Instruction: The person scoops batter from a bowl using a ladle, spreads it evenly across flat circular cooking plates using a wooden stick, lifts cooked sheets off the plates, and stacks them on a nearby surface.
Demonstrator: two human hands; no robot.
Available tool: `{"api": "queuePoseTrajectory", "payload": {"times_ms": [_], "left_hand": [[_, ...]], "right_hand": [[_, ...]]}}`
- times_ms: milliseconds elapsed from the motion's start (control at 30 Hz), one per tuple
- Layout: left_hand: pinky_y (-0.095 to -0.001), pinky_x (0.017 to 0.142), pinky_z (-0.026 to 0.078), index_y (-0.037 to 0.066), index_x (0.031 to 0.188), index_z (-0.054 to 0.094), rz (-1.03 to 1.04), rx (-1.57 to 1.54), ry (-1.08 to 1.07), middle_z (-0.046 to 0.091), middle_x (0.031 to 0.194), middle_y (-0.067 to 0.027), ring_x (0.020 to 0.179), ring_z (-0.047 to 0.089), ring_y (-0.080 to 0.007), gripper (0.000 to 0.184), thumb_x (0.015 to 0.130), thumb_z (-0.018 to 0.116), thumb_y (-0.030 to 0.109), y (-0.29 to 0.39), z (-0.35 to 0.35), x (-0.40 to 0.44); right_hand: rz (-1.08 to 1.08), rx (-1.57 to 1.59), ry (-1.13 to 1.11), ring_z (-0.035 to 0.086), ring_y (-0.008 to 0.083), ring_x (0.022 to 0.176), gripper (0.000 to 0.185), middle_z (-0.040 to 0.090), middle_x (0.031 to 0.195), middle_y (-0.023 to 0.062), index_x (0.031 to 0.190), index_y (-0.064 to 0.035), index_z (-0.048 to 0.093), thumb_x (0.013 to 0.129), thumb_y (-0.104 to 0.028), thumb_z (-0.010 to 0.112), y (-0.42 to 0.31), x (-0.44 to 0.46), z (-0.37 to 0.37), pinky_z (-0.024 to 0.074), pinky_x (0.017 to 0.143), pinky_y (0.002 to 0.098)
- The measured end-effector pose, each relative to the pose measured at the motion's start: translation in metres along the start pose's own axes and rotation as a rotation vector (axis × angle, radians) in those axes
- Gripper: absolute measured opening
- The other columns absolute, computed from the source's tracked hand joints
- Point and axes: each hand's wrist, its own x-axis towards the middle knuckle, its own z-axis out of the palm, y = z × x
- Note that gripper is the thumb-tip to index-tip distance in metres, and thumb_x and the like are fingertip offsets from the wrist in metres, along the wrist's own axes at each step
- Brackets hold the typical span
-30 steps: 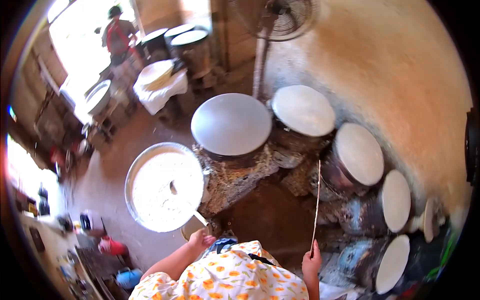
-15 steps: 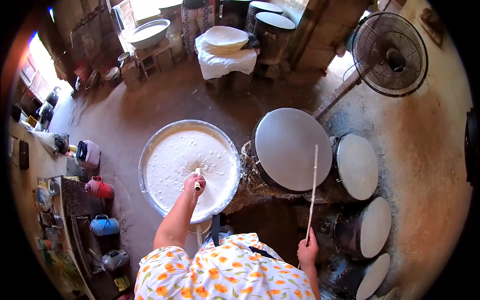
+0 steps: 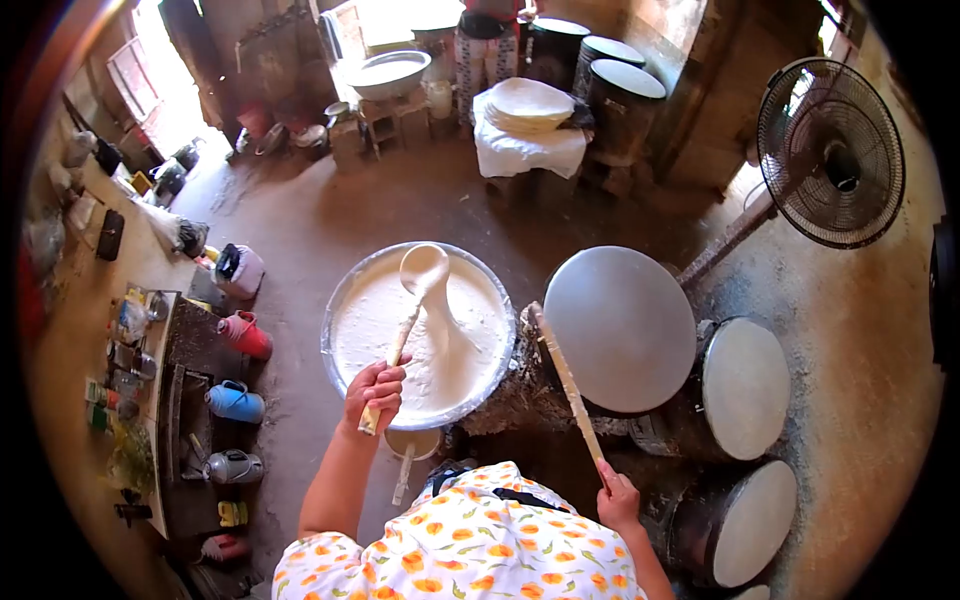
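Observation:
My left hand (image 3: 375, 394) is closed around the handle of a ladle (image 3: 424, 268). The ladle's round bowl is raised over a wide basin (image 3: 332, 362) of thick white batter (image 3: 385, 330), and some batter runs down from it. In my right hand (image 3: 618, 497) is a long, thin wooden stick (image 3: 567, 380), smeared with white along its length. Its far end points up by the left rim of a large round drum with a flat pale top (image 3: 622, 325).
More drums with pale round tops (image 3: 745, 388) stand at the right, below a fan (image 3: 832, 152). A cloth-covered stand (image 3: 528, 152) holds a stack of flat white rounds (image 3: 525, 104). Flasks (image 3: 235, 402) line the left. Another person (image 3: 487, 55) stands at the back.
My left hand has lifted the ladle's bowl out of the batter. My right hand's stick has swung left, from over the drum top to its left edge. The view has shifted.

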Motion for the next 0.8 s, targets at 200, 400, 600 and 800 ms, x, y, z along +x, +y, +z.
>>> {"api": "queuePoseTrajectory", "payload": {"times_ms": [200, 400, 600, 800], "left_hand": [[-0.0229, 0.039, 0.043, -0.014, 0.129, 0.028, 0.114, 0.210, -0.169, 0.042, 0.076, -0.0052, 0.048, 0.045, -0.0076, 0.041, 0.099, 0.033, 0.013, -0.032, 0.079, -0.041], [-0.0213, 0.031, 0.037, -0.008, 0.133, 0.033, 0.357, 0.779, -0.129, 0.044, 0.070, -0.0052, 0.039, 0.042, -0.0058, 0.039, 0.099, 0.036, 0.013, -0.038, 0.185, -0.075], [-0.0199, 0.033, 0.034, -0.002, 0.115, 0.046, 0.361, 0.914, 0.384, 0.047, 0.066, -0.0009, 0.039, 0.039, -0.0044, 0.026, 0.095, 0.045, 0.014, -0.027, 0.124, -0.061], [-0.0192, 0.033, 0.033, -0.003, 0.106, 0.047, 0.146, 0.605, 0.625, 0.046, 0.065, -0.0011, 0.040, 0.037, -0.0036, 0.018, 0.092, 0.044, 0.008, -0.022, 0.062, -0.031]], "right_hand": [[-0.156, 0.139, 0.140, 0.056, 0.0334, 0.064, 0.059, 0.054, 0.070, 0.0148, 0.123, -0.0170, 0.059, 0.070, 0.010, 0.054, 0.013, 0.030, 0.005, 0.0474, 0.058, 0.0413], [-0.211, 0.186, 0.146, 0.057, 0.0342, 0.066, 0.057, 0.056, 0.073, 0.0153, 0.123, -0.0155, 0.059, 0.071, 0.009, 0.055, 0.005, 0.056, 0.009, 0.0477, 0.058, 0.0414], [-0.213, 0.184, 0.115, 0.059, 0.0345, 0.069, 0.057, 0.058, 0.076, 0.0150, 0.122, -0.0181, 0.059, 0.071, 0.007, 0.056, -0.001, 0.060, 0.010, 0.0489, 0.060, 0.0410], [-0.231, 0.151, 0.030, 0.058, 0.0314, 0.066, 0.059, 0.055, 0.073, 0.0122, 0.123, -0.0218, 0.059, 0.071, 0.005, 0.057, -0.022, 0.064, 0.002, 0.0487, 0.059, 0.0403]]}}
